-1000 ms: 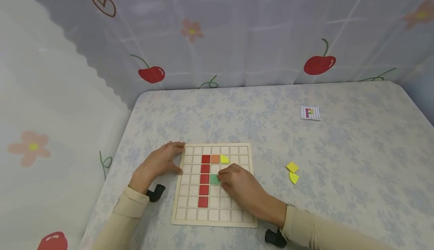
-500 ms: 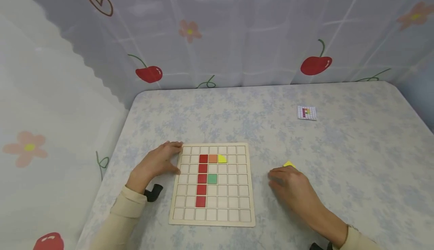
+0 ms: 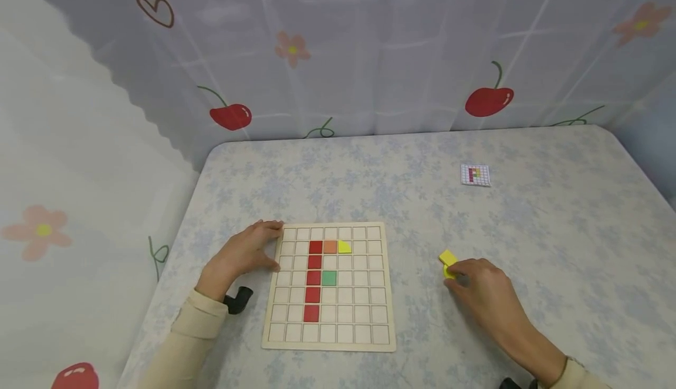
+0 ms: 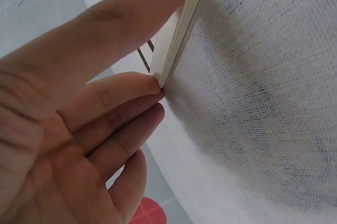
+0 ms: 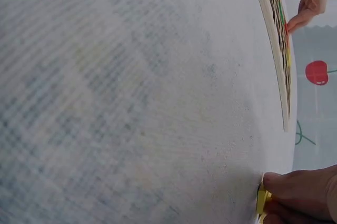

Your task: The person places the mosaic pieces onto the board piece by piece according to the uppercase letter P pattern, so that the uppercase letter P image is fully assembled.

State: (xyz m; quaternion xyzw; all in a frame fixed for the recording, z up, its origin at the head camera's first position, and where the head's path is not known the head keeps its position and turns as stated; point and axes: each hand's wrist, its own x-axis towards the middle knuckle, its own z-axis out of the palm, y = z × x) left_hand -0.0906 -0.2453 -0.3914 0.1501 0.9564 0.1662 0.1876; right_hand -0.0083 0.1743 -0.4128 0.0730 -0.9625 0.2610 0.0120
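Observation:
A square wooden grid board (image 3: 391,295) lies on the table with a column of red square tiles (image 3: 314,278), an orange tile (image 3: 330,247), a yellow quarter-round tile (image 3: 344,247) and a green tile (image 3: 329,278) in its cells. My left hand (image 3: 240,260) rests at the board's left side, its thumb on the edge and fingertips at the far corner, as the left wrist view shows. To the board's right, my right hand (image 3: 488,292) pinches a second yellow quarter-round tile (image 3: 448,272), partly hidden by the fingers. Just beyond it lies a yellow square tile (image 3: 448,257).
A small pattern card (image 3: 475,175) with a coloured grid lies toward the back right of the table (image 3: 338,183). Printed curtains (image 3: 369,54) hang behind and to the left. Black wrist mounts (image 3: 239,300) sit below both wrists.
My right hand has left the green tile on the board and moved right to the loose yellow tiles, where it now grips the quarter-round one. The left hand keeps its place.

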